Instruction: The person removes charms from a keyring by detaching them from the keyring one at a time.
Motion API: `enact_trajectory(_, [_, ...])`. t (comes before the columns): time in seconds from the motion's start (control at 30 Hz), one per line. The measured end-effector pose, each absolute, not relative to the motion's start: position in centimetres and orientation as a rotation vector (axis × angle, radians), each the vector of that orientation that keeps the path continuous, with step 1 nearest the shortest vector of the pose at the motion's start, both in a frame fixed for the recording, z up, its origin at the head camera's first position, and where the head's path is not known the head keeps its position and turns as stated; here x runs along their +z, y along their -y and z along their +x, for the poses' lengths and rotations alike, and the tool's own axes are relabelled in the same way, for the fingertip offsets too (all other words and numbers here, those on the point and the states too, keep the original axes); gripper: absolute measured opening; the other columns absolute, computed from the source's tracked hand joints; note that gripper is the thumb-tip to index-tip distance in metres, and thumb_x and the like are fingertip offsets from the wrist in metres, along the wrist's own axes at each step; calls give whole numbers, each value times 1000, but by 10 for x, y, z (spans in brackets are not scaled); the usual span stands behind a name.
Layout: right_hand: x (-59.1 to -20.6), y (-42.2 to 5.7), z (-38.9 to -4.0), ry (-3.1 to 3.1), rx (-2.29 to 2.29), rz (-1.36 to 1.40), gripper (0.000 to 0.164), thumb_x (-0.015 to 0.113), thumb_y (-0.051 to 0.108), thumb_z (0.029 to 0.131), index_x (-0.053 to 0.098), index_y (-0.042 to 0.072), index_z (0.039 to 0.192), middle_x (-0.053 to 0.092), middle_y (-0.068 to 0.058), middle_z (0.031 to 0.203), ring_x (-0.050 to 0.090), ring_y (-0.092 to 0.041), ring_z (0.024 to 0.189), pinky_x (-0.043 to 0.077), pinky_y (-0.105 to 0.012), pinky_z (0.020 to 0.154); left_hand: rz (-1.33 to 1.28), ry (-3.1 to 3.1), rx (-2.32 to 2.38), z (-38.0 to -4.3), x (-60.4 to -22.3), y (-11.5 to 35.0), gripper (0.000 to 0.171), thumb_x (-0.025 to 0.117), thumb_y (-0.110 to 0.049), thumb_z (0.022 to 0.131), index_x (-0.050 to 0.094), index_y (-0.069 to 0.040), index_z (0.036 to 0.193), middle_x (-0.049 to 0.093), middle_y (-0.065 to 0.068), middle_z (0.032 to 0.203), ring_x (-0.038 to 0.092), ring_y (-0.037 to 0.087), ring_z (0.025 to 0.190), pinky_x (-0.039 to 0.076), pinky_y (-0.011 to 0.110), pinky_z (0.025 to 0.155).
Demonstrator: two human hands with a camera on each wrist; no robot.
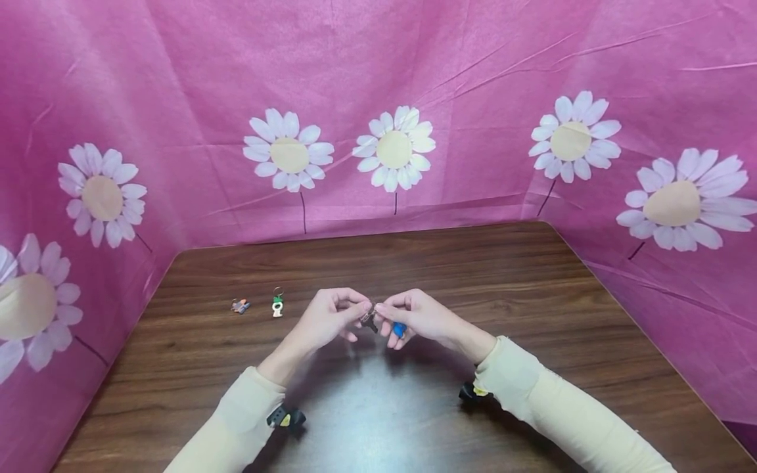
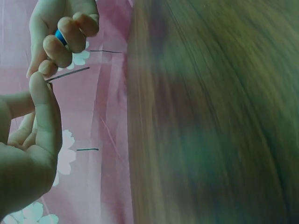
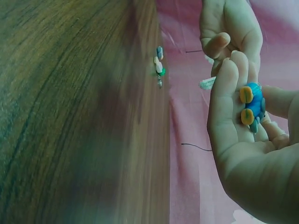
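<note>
Both hands meet above the table. My left hand [image 1: 328, 318] pinches a dark key [image 1: 371, 323] near its top, between thumb and fingertip; its blade angles downward. In the left wrist view the key [image 2: 70, 73] appears edge-on as a thin strip. My right hand [image 1: 426, 318] pinches at the key's top, where a small metal ring is partly hidden by the fingertips. A blue figure keychain [image 1: 399, 330] hangs against the right hand's fingers. The right wrist view shows this keychain [image 3: 253, 105] with two round orange feet.
Left of the hands, a keychain with a green top and white body [image 1: 277, 306] lies on the wooden table [image 1: 473, 263]. Beside it is a small orange and grey-blue keychain [image 1: 240, 306]. A pink cloth with daisies [image 1: 343, 79] surrounds the table's back and sides.
</note>
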State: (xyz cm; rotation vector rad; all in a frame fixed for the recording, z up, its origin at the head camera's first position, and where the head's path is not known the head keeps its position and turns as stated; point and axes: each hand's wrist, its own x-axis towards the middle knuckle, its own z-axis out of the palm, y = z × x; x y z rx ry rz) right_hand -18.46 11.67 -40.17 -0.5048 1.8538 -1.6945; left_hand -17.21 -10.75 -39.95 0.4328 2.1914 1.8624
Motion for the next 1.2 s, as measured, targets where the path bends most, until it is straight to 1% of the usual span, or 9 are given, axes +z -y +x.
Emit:
enact_trajectory(0.1, [-402,-116,-184,-1836,-1684,-489,36,57,26,106,66,-9,105,69,-10,78,68,-17,62,61,-37,61,553,-2257,1789,-173,-399,111,15,69,-12,98,72,1,105,73,9,84,66,27,71,60,40,52])
enact_trajectory(0.27, [-401,-114,-186,-1810,-1714,-431,38,59,28,104,64,-10,102,68,-10,76,67,-18,61,61,-37,62,689,-2349,1677,-172,-398,113,13,68,-14,99,73,-4,105,73,6,86,68,45,73,59,42,50])
enact_trajectory(0.33, [-402,-113,-187,-1822,-1730,-432,38,59,27,104,63,-12,103,68,-10,76,67,-17,60,61,-36,61,654,-2319,1679,-172,-397,113,14,69,-15,99,73,-4,106,73,6,88,68,44,76,59,41,52])
enact_trajectory(0.53, [-403,-112,-186,-1928,-1729,-466,35,59,24,105,65,-11,104,68,-8,74,67,-15,59,60,-33,59,446,-2079,1756,-174,-394,116,25,72,-9,95,69,6,114,73,12,97,69,22,86,60,34,54])
enact_trajectory(0.77, [-405,-111,-185,-1981,-1744,-484,41,59,24,105,62,-17,106,68,-9,73,67,-15,57,60,-32,57,384,-2027,1749,-174,-392,118,34,72,-7,94,65,8,123,70,13,104,66,29,95,55,26,52])
enact_trajectory(0.87, [-406,-110,-184,-1987,-1744,-493,41,59,24,104,62,-17,104,68,-9,72,67,-15,56,60,-32,57,408,-2076,1713,-173,-392,117,31,71,-7,94,66,8,121,71,13,100,65,26,88,51,24,48])
enact_trajectory(0.97, [-406,-110,-183,-1996,-1726,-490,40,60,24,104,64,-16,102,68,-9,70,66,-15,56,59,-32,56,475,-2158,1658,-172,-391,115,26,70,-7,95,68,7,116,72,13,96,63,23,76,48,25,45])
enact_trajectory(1.1, [-405,-109,-182,-1996,-1697,-469,39,59,23,104,65,-15,100,67,-7,67,66,-15,55,59,-30,54,600,-2316,1544,-169,-390,114,19,67,-8,96,72,3,111,73,11,92,56,17,53,47,28,41])
enact_trajectory(1.2, [-405,-107,-181,-1996,-1683,-458,41,59,24,104,63,-16,100,66,-5,65,66,-14,54,58,-29,54,628,-2409,1470,-167,-389,113,16,66,-8,96,73,-2,108,73,7,89,50,13,43,47,28,40])
